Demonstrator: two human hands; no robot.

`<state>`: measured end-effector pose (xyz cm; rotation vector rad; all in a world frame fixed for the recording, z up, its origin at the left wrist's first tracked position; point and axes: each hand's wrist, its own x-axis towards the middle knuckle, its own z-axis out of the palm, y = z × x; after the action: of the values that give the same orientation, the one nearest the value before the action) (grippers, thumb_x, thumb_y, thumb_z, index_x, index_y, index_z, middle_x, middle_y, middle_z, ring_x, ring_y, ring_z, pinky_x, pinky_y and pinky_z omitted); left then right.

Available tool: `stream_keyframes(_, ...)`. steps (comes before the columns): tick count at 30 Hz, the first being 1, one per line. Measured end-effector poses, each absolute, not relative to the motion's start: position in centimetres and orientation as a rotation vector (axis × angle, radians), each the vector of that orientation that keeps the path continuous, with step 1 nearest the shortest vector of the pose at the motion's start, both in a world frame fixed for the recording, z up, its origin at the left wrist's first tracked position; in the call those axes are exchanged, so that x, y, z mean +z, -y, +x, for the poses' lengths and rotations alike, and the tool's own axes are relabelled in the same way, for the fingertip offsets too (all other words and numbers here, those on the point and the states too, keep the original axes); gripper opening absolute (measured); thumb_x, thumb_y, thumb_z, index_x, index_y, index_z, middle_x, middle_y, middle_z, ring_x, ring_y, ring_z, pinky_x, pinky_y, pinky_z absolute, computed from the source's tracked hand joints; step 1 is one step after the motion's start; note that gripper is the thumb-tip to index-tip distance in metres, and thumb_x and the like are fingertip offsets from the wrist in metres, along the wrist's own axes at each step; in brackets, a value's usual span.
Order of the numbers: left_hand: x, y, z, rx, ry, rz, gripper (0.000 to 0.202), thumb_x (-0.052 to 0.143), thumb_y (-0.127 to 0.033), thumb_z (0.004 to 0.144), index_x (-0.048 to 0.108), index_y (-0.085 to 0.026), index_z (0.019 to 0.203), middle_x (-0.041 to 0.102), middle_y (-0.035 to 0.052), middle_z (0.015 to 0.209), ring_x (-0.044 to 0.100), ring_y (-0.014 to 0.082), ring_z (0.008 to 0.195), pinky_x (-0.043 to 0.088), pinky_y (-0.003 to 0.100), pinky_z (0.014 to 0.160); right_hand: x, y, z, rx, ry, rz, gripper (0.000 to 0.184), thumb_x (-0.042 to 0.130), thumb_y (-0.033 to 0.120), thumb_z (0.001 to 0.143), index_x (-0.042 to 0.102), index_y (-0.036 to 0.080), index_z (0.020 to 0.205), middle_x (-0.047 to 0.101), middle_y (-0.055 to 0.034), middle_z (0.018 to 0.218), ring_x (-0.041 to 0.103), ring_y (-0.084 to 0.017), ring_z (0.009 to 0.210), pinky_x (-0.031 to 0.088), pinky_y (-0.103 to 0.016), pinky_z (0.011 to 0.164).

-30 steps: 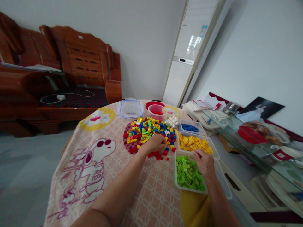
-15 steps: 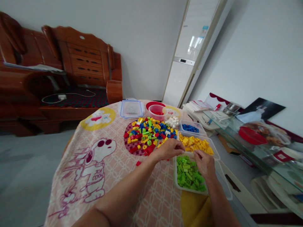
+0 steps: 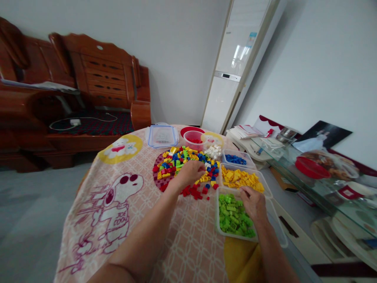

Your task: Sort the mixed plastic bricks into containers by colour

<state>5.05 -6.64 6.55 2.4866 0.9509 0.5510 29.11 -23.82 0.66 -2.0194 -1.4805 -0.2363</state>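
My left hand (image 3: 191, 173) is over the mixed pile of toy building bricks (image 3: 173, 162), its fingers curled together and pointing right; whatever they hold is hidden. Close to the corner where two boxes meet, my right hand (image 3: 255, 203) has its thumb and fingers pinched, and anything between them is too small to make out. Beneath and left of it lie green bricks (image 3: 234, 214) in a clear plastic box (image 3: 217, 212). Yellow bricks (image 3: 240, 179) fill the box just beyond. Loose red bricks (image 3: 194, 192) lie on the cloth in front of the pile.
Farther back are a box of blue bricks (image 3: 235, 159), a heap of white bricks (image 3: 213, 151), a round tub (image 3: 194, 146) with red bricks and a lidded clear container (image 3: 163, 136). A glass shelf (image 3: 297, 173) with clutter borders the table's right side.
My left hand has moved left and away from the boxes, back over the brick pile. My right hand stays pinched by the green box.
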Motion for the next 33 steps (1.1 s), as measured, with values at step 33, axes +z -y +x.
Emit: stream_keyframes(33,3.3,3.7,3.0,0.61,-0.962,2.24,0.031,0.053,-0.016,0.072,0.074,-0.015,0.095,0.073,0.002,0.086,0.064,0.0152,0.077,0.048,0.022,0.073,1.0,23.8,28.9,-0.238,1.451,-2.042,0.036,0.045,0.039,0.085,0.075,0.02,0.084,0.075,-0.009,0.082,0.068,-0.021,0.073,0.047,-0.029,0.068)
